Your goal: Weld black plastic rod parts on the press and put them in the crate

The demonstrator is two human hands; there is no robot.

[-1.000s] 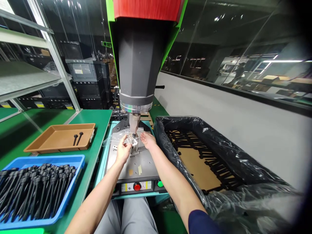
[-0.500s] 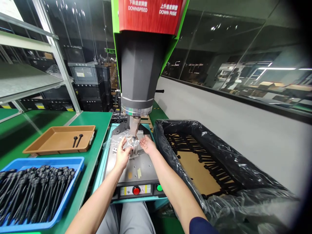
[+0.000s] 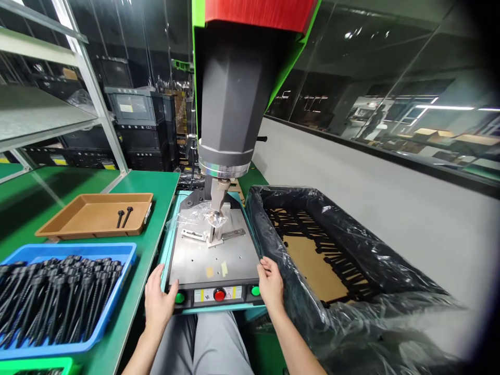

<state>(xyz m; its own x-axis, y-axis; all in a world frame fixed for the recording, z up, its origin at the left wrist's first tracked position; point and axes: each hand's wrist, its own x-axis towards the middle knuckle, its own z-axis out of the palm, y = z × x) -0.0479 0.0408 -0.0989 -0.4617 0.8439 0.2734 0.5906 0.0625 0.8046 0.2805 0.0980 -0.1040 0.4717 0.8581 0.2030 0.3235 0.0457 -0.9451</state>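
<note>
My left hand (image 3: 159,302) rests at the front left corner of the press base, open, its thumb apart from the fingers and close to the left green button (image 3: 179,298). On the other side, my right hand (image 3: 271,285) is at the front right corner beside the right green button (image 3: 255,290), fingers loosely bent with nothing visible in them. Between the buttons sits a red button (image 3: 219,295). On the metal plate (image 3: 195,265) stands a small fixture (image 3: 214,238), with clear plastic film (image 3: 195,213) around its top. The press's metal tip (image 3: 219,195) is directly above it.
At left are a brown tray (image 3: 78,229) with two black bolt-like parts (image 3: 123,217), and a blue tray (image 3: 132,256) heaped with similar parts. A large box lined with black plastic (image 3: 269,219) at right holds rows of black parts on cardboard (image 3: 312,265).
Both hands have left the fixture and moved down toward me, parting to the front corners of the press base. The view has shifted slightly.
</note>
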